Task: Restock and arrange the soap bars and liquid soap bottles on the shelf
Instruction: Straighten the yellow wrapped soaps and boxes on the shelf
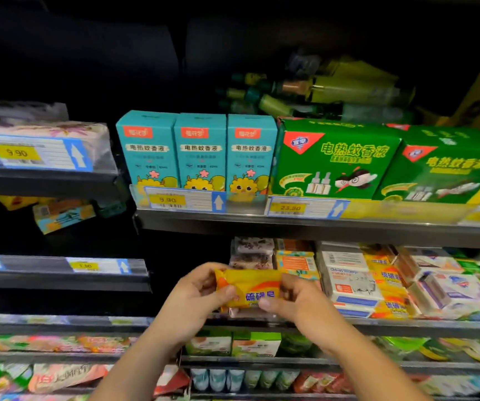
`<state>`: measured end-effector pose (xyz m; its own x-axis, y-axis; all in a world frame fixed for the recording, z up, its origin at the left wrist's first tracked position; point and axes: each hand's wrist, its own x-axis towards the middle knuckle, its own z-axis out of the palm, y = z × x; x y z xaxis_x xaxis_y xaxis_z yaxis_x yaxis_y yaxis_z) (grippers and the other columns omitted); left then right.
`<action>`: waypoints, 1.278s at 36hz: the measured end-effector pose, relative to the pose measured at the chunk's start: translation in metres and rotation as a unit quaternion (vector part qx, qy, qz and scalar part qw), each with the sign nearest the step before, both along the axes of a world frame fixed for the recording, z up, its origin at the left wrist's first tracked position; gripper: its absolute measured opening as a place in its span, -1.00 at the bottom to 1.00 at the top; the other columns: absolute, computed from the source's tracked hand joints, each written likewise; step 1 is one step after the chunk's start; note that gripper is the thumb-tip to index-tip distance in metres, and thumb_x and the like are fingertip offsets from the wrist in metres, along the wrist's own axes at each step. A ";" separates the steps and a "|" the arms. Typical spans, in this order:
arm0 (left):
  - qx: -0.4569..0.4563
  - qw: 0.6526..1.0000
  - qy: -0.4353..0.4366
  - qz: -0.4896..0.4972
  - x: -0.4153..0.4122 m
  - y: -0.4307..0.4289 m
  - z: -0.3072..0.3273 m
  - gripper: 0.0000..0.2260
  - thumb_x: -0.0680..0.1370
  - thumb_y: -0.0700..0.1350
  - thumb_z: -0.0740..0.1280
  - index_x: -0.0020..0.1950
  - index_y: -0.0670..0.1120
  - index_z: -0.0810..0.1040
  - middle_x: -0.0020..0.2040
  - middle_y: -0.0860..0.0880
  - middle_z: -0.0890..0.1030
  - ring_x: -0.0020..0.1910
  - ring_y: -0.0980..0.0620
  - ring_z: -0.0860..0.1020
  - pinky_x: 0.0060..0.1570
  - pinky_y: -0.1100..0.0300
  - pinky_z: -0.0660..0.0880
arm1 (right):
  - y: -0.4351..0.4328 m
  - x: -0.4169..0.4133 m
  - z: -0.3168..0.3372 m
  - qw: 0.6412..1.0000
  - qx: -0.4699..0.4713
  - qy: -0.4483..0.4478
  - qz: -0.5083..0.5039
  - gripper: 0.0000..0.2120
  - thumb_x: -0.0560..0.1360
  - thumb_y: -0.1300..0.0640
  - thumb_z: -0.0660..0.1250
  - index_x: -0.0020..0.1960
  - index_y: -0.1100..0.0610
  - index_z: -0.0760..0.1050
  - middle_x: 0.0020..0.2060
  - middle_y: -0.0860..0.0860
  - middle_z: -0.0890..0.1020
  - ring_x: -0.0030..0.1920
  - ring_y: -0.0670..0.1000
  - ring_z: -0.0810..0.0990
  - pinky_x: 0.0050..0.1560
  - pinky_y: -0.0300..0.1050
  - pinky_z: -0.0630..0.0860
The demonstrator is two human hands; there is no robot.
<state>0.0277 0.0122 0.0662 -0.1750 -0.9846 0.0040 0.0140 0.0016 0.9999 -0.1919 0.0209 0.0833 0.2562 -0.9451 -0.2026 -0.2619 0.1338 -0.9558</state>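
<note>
1. The soap shelf (406, 325) runs behind and to the right of the bar. Its lip passes just under the bar, so the bar hangs in front of the shelf and is not yet set down on it.
2. Green boxes (334, 160) stand above and to the right of the bar on the next tier up, faces forward so their labels read from the aisle.
3. Teal boxes (199, 157) stand directly above the bar, three in a row with sides touching.
4. Bottles (319, 91) lie on their sides high above the bar. They are too blurred to tell whether they hold soap.
5. Soap stacks (348, 287) sit just right of the bar, packed in close piles. The space behind and left of the bar looks dark and open, likely the slot to be filled.
6. The left hand (195, 293) holds the bar's left end, fingers curled behind it and thumb pressed on the front.
7. The right hand (293, 299) pinches the bar's right end the same way. The two-handed grip probably serves to level the bar and turn its label outward.
8. The bar (250, 285), in a yellow wrapper, lies lengthwise between both hands.
9. A price tag (168, 199) hangs above the bar, under the teal boxes.
</note>
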 end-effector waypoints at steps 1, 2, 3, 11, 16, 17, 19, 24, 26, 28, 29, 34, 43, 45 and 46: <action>0.016 1.000 -0.002 0.018 -0.002 0.000 -0.004 -0.65 0.42 -0.09 0.52 0.16 -0.05 0.54 -0.04 -0.04 0.68 -0.08 0.03 0.66 -0.18 0.17 0.60 | -0.003 0.004 -0.002 1.000 0.010 -0.013 -0.007 -0.72 0.48 0.12 0.48 0.18 0.03 0.59 0.02 -0.06 0.72 0.05 -0.07 0.67 0.12 -0.14 0.57; 0.027 0.999 -0.009 0.028 -0.003 0.000 -0.007 -0.55 0.40 -0.05 0.57 0.23 0.01 0.51 0.03 -0.06 0.66 -0.05 0.00 0.67 -0.16 0.12 0.62 | -0.008 0.008 -0.005 0.999 0.021 -0.022 -0.021 -0.72 0.49 0.14 0.47 0.19 0.08 0.57 0.00 -0.03 0.73 0.03 -0.05 0.69 0.05 -0.15 0.58; 0.032 0.999 -0.025 0.029 -0.003 0.000 -0.012 -0.42 0.35 -0.01 0.62 0.29 0.09 0.46 0.10 -0.05 0.62 -0.01 -0.01 0.67 -0.10 0.09 0.63 | -0.011 0.012 -0.007 0.998 0.033 -0.035 -0.035 -0.73 0.50 0.17 0.46 0.18 0.13 0.57 -0.04 0.00 0.73 -0.04 -0.05 0.70 -0.05 -0.19 0.59; -0.100 0.944 -0.314 0.020 0.011 -0.010 -0.036 -0.35 0.35 0.02 0.60 0.39 0.17 0.46 0.20 0.18 0.39 0.20 0.22 0.45 0.11 0.57 0.29 | -0.028 0.030 -0.016 0.999 0.029 -0.012 -0.036 -0.73 0.50 0.03 0.48 0.15 0.08 0.56 -0.14 0.04 0.72 -0.27 -0.07 0.62 -0.28 -0.19 0.54; -0.053 0.931 -0.357 0.047 0.014 -0.017 -0.048 -0.56 0.48 -0.15 0.51 0.34 0.03 0.52 0.17 0.07 0.42 0.17 0.05 0.48 0.23 0.22 0.42 | -0.042 0.021 -0.020 0.976 -0.103 0.194 -0.001 -0.83 0.57 -0.05 0.37 0.14 -0.08 0.62 -0.06 -0.25 0.64 0.02 -0.21 0.60 0.03 -0.28 0.48; -0.032 0.931 -0.359 0.055 0.015 -0.018 -0.053 -0.59 0.50 -0.18 0.49 0.32 0.03 0.51 0.18 0.04 0.42 0.18 0.01 0.49 0.25 0.14 0.45 | -0.045 0.018 -0.022 0.954 -0.147 0.263 -0.008 -0.79 0.58 -0.06 0.34 0.19 -0.12 0.61 0.03 -0.24 0.60 0.16 -0.15 0.54 0.16 -0.25 0.44; 0.002 0.938 -0.340 0.069 0.019 -0.023 -0.062 -0.62 0.51 -0.29 0.45 0.24 0.04 0.52 0.23 -0.01 0.42 0.22 -0.05 0.50 0.29 0.06 0.45 | -0.050 0.016 -0.030 0.905 -0.196 0.377 0.006 -0.65 0.59 -0.14 0.26 0.36 -0.17 0.48 0.26 -0.17 0.51 0.38 -0.03 0.38 0.37 -0.18 0.30; -0.025 0.896 -0.429 0.113 0.032 -0.037 -0.082 -0.59 0.58 -0.09 0.40 0.42 0.01 0.45 0.35 -0.06 0.40 0.30 -0.04 0.43 0.20 0.25 0.35 | -0.052 0.023 -0.060 0.840 -0.215 0.488 0.095 -0.42 0.57 -0.40 -0.07 0.52 -0.23 0.14 0.52 -0.10 0.24 0.55 0.05 0.09 0.53 -0.06 0.04; -0.013 0.883 -0.459 0.103 0.036 -0.042 -0.085 -0.53 0.59 -0.04 0.38 0.49 0.06 0.40 0.44 -0.09 0.39 0.43 -0.09 0.34 0.33 0.17 0.32 | -0.054 0.022 -0.070 0.841 -0.216 0.490 0.073 -0.39 0.52 -0.46 -0.11 0.49 -0.27 0.11 0.48 -0.11 0.28 0.54 0.07 0.14 0.52 -0.01 0.14; 0.009 0.870 -0.488 0.071 0.039 -0.045 -0.085 -0.51 0.62 0.00 0.33 0.53 0.16 0.31 0.50 -0.07 0.34 0.50 -0.09 0.25 0.41 0.16 0.27 | -0.056 0.021 -0.075 0.842 -0.216 0.491 0.062 -0.38 0.50 -0.49 -0.16 0.48 -0.28 0.11 0.47 -0.12 0.28 0.53 0.09 0.17 0.52 0.02 0.18; 0.018 0.867 -0.496 0.050 0.040 -0.047 -0.085 -0.52 0.63 0.00 0.32 0.53 0.17 0.30 0.50 -0.07 0.35 0.49 -0.08 0.28 0.40 0.17 0.27 | -0.056 0.021 -0.074 0.839 -0.219 0.495 0.063 -0.35 0.49 -0.51 -0.20 0.48 -0.27 0.12 0.48 -0.11 0.26 0.54 0.09 0.15 0.53 0.04 0.16; 0.032 0.872 -0.488 0.005 0.043 -0.054 -0.081 -0.54 0.62 0.07 0.31 0.52 0.14 0.33 0.43 -0.05 0.40 0.38 -0.03 0.40 0.29 0.24 0.32 | -0.054 0.020 -0.067 0.825 -0.222 0.511 0.091 -0.11 0.40 -0.54 -0.40 0.59 -0.15 0.03 0.60 -0.01 0.07 0.61 0.07 -0.11 0.59 0.02 -0.11; -0.011 0.839 -0.544 0.000 0.039 -0.058 -0.082 -0.54 0.60 0.18 0.28 0.47 0.09 0.41 0.39 -0.03 0.49 0.36 -0.04 0.43 0.32 0.16 0.37 | -0.069 0.027 -0.053 0.759 -0.227 0.570 0.216 -0.08 0.39 -0.61 -0.06 0.60 -0.20 -0.17 0.60 -0.03 -0.27 0.56 0.12 -0.38 0.49 0.31 -0.37; -0.010 0.839 -0.544 0.009 0.040 -0.056 -0.087 -0.56 0.60 0.18 0.29 0.46 0.11 0.42 0.38 -0.01 0.50 0.36 -0.05 0.42 0.32 0.11 0.38 | -0.074 0.026 -0.054 0.753 -0.217 0.577 0.229 -0.03 0.35 -0.62 -0.12 0.61 -0.12 -0.04 0.61 -0.06 -0.17 0.57 0.03 -0.34 0.50 0.33 -0.33; -0.007 0.843 -0.538 0.014 0.041 -0.056 -0.088 -0.57 0.60 0.18 0.29 0.45 0.12 0.42 0.38 -0.01 0.49 0.36 -0.06 0.42 0.31 0.09 0.39 | -0.075 0.025 -0.055 0.759 -0.213 0.572 0.227 -0.01 0.32 -0.63 -0.15 0.61 -0.12 -0.01 0.61 -0.07 -0.17 0.56 -0.01 -0.36 0.51 0.33 -0.30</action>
<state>0.0683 -0.0436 -0.0215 -0.0616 -0.9895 -0.1310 -0.9012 -0.0013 0.4334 -0.1671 -0.0539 0.0285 0.4615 -0.8546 -0.2381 -0.8798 -0.4753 0.0005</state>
